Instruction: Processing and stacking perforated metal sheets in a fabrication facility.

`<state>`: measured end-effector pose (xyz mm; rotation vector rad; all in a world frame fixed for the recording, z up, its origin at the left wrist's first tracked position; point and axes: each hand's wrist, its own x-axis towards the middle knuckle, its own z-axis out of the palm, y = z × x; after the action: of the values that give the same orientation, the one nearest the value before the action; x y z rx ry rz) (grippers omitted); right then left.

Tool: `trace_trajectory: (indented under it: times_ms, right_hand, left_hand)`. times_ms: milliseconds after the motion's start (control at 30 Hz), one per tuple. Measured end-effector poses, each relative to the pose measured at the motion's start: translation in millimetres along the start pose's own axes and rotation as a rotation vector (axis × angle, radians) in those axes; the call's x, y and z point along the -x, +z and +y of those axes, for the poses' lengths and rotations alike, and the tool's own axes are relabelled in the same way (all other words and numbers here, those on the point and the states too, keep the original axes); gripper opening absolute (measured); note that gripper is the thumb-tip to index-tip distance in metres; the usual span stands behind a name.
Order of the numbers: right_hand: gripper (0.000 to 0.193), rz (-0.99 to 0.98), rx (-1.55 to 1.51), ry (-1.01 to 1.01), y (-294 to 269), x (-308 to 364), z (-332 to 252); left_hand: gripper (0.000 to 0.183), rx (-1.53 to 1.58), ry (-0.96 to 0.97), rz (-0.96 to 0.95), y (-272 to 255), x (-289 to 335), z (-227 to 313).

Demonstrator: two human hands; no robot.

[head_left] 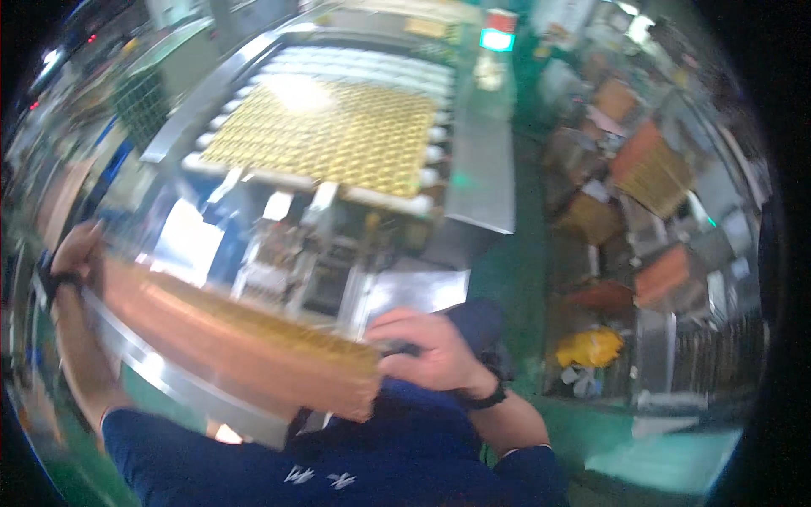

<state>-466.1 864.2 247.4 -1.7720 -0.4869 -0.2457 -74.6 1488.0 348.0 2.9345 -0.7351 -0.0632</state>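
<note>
Left hand: the left hand (78,249) is at the far left end of the block, touching it; blur and angle hide how the fingers close, so I cannot tell whether they grip or only brace.
Right hand: the right hand (427,346) is at the block's right end, thumb and fingers bent inward, seemingly pinching a small dark object (404,348); its kind is unclear.
Copper-sided block: the long copper-coloured block with a gold upper face (236,338) lies slantwise before the torso, between the hands, its right end nearer the body.
Slip risk: an uneven hold at the two ends could let the block tilt or drop; if it is a stack of loose sheets, layers could slide.
Knock risk: swinging an end forward could scrape the gold patterned sheet (325,135) on the white rollers (435,156).
Near edge: a bright silver metal strip (186,384) runs along the block's body side; whether it bears the block is unclear.
Machine edge: a grey metal side panel (481,169) bounds the rollers on the right.
Open room: green floor (515,279) shows beyond the right hand, before the cluttered shelving (655,338).
</note>
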Motion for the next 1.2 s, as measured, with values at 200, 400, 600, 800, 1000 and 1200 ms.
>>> trace_trajectory:
  times_ms: [200,400,600,800,1000,1200]
  right_hand:
    - [0.026,0.039,0.169,0.058,11,-9,9]
    - [0.021,-0.008,0.294,-0.080,31,-6,30]
    - [0.020,0.025,0.328,-0.053,30,-5,37]
    - [0.022,0.025,0.297,-0.068,35,-8,40]
    - [0.023,0.019,0.282,-0.062,35,-6,41]
    - [0.022,0.052,0.303,-0.072,35,-5,41]
  left_hand:
    - [0.040,0.349,-0.366,-0.018,23,-29,-10]
    - [0.043,0.334,-0.404,0.060,49,-25,-70]
    - [0.048,0.347,-0.423,-0.011,40,-34,-12]
    - [0.047,0.382,-0.401,0.055,49,-26,-51]
    - [0.046,0.373,-0.436,-0.002,36,-21,-15]
    - [0.047,0.401,-0.454,0.024,36,-19,2]
